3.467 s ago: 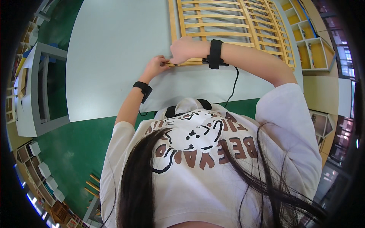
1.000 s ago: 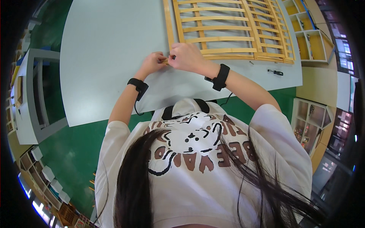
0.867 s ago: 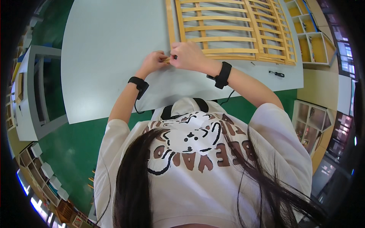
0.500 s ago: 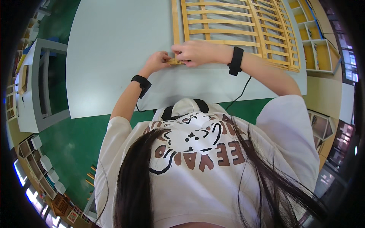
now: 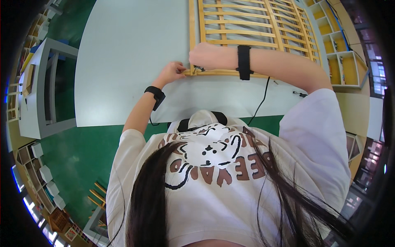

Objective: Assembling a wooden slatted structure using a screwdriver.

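A slatted frame of light wood [image 5: 242, 32] lies on the pale table, its near left corner in front of me. My left hand [image 5: 170, 74] is closed at that corner, thumb and fingers pinching the end of the near wooden bar [image 5: 186, 72]. Just right of it, my right hand [image 5: 209, 57] is curled into a fist over the corner, back of the hand up. A small dark metallic piece [image 5: 199, 68] shows beneath the right hand. What the right fingers grip is hidden.
On the pale table [image 5: 123, 61], a black-handled tool [image 5: 299, 94] and a small screw-like piece [image 5: 275, 82] lie right of the frame's near edge. A black cable [image 5: 261, 101] hangs over the front edge. Shelves [image 5: 347, 68] stand right, a grey bench [image 5: 37, 90] left.
My right hand has turned over the corner, wrist rolled and elbow swung farther out. The left hand keeps its pinch. The black-handled tool has come into sight from behind my right arm.
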Demonstrator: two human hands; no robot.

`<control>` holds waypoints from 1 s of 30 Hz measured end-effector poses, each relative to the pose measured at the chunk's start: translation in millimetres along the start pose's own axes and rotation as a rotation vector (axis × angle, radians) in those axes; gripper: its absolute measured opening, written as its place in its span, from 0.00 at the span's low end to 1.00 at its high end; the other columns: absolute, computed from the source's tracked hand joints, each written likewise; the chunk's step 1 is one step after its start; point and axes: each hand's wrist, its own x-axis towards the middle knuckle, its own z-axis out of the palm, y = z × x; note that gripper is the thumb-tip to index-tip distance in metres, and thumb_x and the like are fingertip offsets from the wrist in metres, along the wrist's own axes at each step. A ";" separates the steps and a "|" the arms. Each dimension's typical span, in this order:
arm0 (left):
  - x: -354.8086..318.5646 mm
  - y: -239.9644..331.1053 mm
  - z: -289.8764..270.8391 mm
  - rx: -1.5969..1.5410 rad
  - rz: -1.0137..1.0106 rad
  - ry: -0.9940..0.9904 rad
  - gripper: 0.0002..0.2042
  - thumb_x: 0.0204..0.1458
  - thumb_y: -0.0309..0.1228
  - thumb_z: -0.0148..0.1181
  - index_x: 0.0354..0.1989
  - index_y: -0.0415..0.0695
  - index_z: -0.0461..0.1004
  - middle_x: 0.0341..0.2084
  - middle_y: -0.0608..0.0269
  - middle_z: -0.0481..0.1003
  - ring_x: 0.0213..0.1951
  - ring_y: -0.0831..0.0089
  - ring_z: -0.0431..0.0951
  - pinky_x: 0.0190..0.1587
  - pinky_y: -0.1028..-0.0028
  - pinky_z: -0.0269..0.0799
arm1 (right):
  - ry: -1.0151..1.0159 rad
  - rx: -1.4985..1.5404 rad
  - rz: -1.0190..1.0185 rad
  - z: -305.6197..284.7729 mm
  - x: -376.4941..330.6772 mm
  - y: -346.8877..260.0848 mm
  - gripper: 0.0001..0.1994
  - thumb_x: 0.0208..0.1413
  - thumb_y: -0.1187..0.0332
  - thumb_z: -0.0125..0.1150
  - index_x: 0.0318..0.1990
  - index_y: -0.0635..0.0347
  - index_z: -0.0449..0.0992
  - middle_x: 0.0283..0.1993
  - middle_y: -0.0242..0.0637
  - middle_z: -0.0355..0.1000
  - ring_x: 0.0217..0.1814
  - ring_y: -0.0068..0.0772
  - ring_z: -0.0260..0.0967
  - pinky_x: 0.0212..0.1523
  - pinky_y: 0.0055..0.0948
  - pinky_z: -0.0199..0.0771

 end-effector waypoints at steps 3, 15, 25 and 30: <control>0.6 3.3 -0.7 0.019 -0.022 -0.033 0.14 0.32 0.26 0.62 0.31 0.37 0.73 0.25 0.60 0.70 0.28 0.66 0.72 0.32 0.72 0.68 | -0.031 -0.001 0.098 -4.0 3.0 -2.6 0.07 0.28 0.75 0.60 0.18 0.67 0.69 0.16 0.44 0.65 0.23 0.44 0.67 0.21 0.31 0.68; 0.3 2.5 -0.4 0.009 -0.026 -0.026 0.14 0.32 0.25 0.61 0.31 0.37 0.73 0.25 0.59 0.70 0.28 0.65 0.71 0.33 0.72 0.68 | 0.175 -0.465 -0.187 -4.9 -2.8 -6.8 0.05 0.29 0.71 0.55 0.11 0.57 0.66 0.11 0.33 0.63 0.17 0.31 0.65 0.15 0.24 0.59; 3.6 1.7 0.6 0.011 0.031 -0.024 0.14 0.31 0.25 0.61 0.31 0.37 0.73 0.25 0.58 0.70 0.27 0.65 0.71 0.32 0.72 0.68 | 0.315 -0.569 -0.463 15.6 -7.5 17.8 0.07 0.33 0.69 0.55 0.12 0.53 0.64 0.12 0.29 0.63 0.17 0.31 0.64 0.16 0.26 0.58; 3.5 -7.2 0.9 0.060 0.032 -0.038 0.15 0.31 0.26 0.62 0.32 0.38 0.73 0.26 0.58 0.70 0.28 0.65 0.71 0.33 0.72 0.68 | 0.165 -0.318 -0.176 6.2 -9.9 9.4 0.11 0.42 0.61 0.53 0.19 0.59 0.65 0.14 0.32 0.63 0.19 0.35 0.65 0.17 0.28 0.62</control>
